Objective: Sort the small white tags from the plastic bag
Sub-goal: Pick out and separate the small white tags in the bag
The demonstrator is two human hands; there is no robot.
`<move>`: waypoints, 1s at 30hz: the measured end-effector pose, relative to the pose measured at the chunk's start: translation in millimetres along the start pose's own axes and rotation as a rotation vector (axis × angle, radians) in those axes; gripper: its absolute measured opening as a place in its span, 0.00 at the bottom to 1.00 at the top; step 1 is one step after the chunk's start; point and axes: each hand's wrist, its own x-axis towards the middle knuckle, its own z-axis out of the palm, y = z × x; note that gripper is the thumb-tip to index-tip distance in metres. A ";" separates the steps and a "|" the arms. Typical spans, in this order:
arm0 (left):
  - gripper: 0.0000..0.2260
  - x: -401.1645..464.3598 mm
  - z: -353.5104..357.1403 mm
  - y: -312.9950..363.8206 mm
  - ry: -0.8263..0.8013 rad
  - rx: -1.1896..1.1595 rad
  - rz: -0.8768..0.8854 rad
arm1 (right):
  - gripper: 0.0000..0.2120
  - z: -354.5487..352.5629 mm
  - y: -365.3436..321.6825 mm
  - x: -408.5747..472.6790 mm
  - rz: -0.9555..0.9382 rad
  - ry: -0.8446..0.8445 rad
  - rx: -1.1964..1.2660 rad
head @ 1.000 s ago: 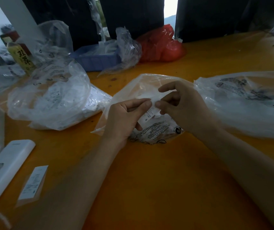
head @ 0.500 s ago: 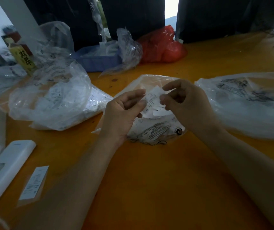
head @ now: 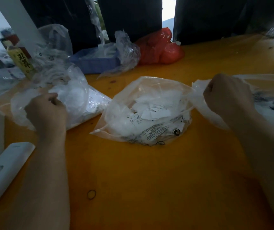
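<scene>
Three clear bags (head: 147,103), two hands (head: 47,112).

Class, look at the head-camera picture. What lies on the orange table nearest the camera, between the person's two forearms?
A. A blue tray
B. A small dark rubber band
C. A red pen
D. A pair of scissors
B. A small dark rubber band lies alone on the bare orange table, nearer the camera than the middle plastic bag of white tags; the blue tray sits at the far side.
</scene>
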 end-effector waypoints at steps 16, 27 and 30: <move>0.23 -8.4 -1.2 27.3 0.041 0.097 0.032 | 0.11 -2.4 12.7 4.6 0.090 -0.223 -0.230; 0.13 -108.1 18.4 108.4 -0.433 -0.646 0.497 | 0.13 -12.6 -11.3 -1.7 0.019 -0.054 0.714; 0.15 -117.4 21.1 113.1 -0.723 -0.801 0.258 | 0.11 -9.4 -29.3 -13.9 0.001 -0.336 1.279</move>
